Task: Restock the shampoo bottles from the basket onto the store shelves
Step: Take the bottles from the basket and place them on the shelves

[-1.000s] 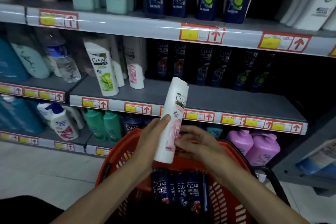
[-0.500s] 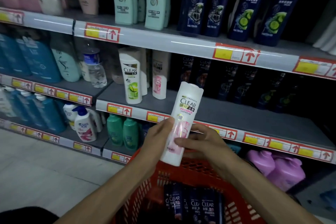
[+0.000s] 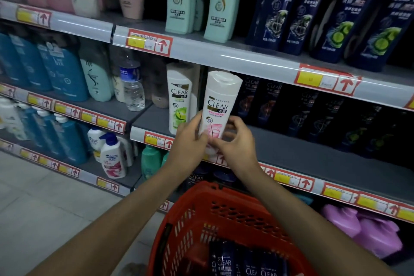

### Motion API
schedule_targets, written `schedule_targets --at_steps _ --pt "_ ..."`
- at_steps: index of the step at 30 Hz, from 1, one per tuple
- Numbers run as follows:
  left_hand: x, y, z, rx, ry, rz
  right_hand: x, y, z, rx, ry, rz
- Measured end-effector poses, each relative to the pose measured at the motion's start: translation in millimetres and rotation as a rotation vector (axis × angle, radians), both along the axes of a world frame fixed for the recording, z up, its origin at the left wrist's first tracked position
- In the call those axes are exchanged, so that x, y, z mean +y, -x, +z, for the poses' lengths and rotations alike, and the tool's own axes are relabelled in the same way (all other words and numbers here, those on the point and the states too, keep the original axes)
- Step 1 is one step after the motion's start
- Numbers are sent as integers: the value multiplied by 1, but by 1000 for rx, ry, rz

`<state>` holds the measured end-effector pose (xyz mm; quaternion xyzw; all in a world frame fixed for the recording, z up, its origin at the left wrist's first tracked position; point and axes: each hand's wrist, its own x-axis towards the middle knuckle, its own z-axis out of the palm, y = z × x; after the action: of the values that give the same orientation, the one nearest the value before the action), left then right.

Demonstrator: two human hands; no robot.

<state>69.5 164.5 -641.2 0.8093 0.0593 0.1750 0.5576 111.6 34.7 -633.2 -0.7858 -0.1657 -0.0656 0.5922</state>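
At middle-shelf height I log both hands on one bottle: left hand wraps its lower left side, right hand pinches its lower right. White shampoo bottle, cap up, slightly tilted, reads "CLEAR" above a pink panel. It is held in the air before the middle shelf, just beside a standing white-and-green "CLEAR" bottle. Below: red basket holding dark "CLEAR" bottles. Top shelf: navy "CLEAR" bottles. Price tags show red arrows; figures unreadable.

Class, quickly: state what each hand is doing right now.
Left hand grips the white shampoo bottle.
Right hand pinches the same bottle lower down.
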Motion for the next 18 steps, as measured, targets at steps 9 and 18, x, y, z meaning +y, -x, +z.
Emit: schedule_targets --at_steps 9,18 --pt "12 -34 -2 12 90 -50 27 -54 -16 -45 68 -88" --pt "6 -46 -13 -11 148 -55 29 -70 -36 -62 109 -129"
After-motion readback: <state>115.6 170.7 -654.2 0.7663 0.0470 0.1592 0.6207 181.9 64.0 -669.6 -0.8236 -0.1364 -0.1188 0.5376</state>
